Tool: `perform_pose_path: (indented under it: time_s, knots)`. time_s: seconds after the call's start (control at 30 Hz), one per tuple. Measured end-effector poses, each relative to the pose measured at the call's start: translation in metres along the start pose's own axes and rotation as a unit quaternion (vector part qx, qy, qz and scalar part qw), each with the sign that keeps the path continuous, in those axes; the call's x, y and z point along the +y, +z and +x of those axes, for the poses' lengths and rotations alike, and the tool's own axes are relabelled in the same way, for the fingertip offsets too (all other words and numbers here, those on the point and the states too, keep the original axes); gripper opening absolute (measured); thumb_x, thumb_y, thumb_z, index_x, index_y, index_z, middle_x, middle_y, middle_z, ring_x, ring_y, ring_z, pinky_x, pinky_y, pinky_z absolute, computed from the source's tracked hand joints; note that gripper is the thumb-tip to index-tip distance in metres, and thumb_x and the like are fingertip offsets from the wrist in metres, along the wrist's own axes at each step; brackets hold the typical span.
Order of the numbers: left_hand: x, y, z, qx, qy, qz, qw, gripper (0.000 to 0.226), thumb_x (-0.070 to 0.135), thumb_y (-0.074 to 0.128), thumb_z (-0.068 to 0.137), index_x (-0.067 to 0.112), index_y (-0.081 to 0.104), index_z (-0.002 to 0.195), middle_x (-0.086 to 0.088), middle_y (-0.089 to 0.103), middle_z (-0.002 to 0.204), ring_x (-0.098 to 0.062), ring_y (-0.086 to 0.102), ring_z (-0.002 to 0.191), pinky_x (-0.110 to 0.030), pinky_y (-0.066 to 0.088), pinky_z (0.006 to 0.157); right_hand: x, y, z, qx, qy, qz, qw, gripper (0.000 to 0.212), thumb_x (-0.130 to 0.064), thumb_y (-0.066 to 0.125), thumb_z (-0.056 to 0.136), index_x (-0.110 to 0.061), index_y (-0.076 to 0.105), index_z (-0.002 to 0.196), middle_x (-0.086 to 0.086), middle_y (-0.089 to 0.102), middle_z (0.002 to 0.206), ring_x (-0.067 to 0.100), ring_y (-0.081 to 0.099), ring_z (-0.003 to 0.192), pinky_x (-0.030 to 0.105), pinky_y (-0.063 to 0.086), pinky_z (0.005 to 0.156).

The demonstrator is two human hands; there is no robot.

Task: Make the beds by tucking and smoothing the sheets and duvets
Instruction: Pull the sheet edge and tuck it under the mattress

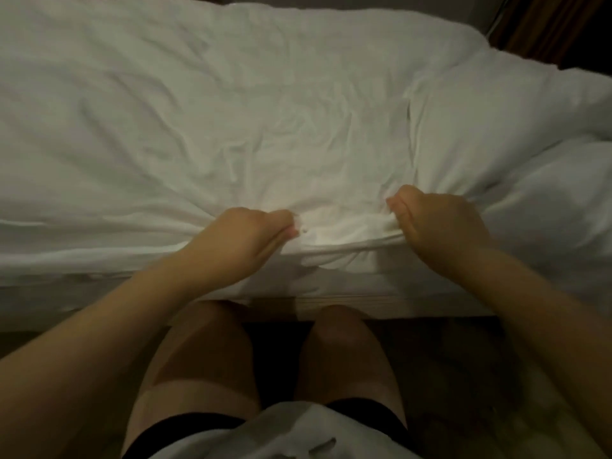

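Both fists clench the duvet (231,111) edge at lower centre — left hand (243,240), right hand (437,226); soft, light, likely bunches easily.

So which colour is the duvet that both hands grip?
Plain white, no pattern; the head view shows the duvet best.

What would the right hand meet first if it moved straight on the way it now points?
The white duvet that the right hand grips; beyond lies only more wrinkled duvet, though depth is unclear.
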State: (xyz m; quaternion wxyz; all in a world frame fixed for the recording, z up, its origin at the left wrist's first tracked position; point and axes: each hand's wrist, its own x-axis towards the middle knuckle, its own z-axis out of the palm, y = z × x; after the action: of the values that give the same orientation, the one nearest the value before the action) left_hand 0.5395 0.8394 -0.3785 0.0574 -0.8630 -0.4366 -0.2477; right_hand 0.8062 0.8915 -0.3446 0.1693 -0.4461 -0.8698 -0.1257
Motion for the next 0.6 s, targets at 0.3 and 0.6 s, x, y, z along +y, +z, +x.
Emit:
perform_pose_path:
  time_s: [0.3, 0.6]
  knots:
    - [0.021, -0.018, 0.004, 0.081, -0.072, -0.002, 0.994, 0.045, 0.033, 0.033, 0.093, 0.0, 0.056, 0.075, -0.011, 0.055, 0.051, -0.03, 0.054, 0.043, -0.025, 0.031, 0.048, 0.008, -0.006, 0.012, 0.064, -0.031, 0.004, 0.997, 0.048, -0.029, 0.017, 0.096, -0.004, 0.058, 0.101, 0.02, 0.055, 0.076, 0.042, 0.059, 0.071, 0.036, 0.034, 0.058]
    - [0.034, 0.017, -0.027, 0.003, -0.039, 0.106, 0.994, 0.03, 0.03, 0.041, 0.089, 0.011, 0.057, 0.071, -0.005, 0.056, 0.057, -0.027, 0.055, 0.048, -0.026, 0.029, 0.042, -0.026, 0.001, -0.031, -0.026, 0.051, 0.006, 0.998, 0.028, -0.034, 0.032, 0.102, -0.015, 0.044, 0.085, 0.006, 0.054, 0.062, 0.039, 0.06, 0.065, 0.034, 0.023, 0.052]
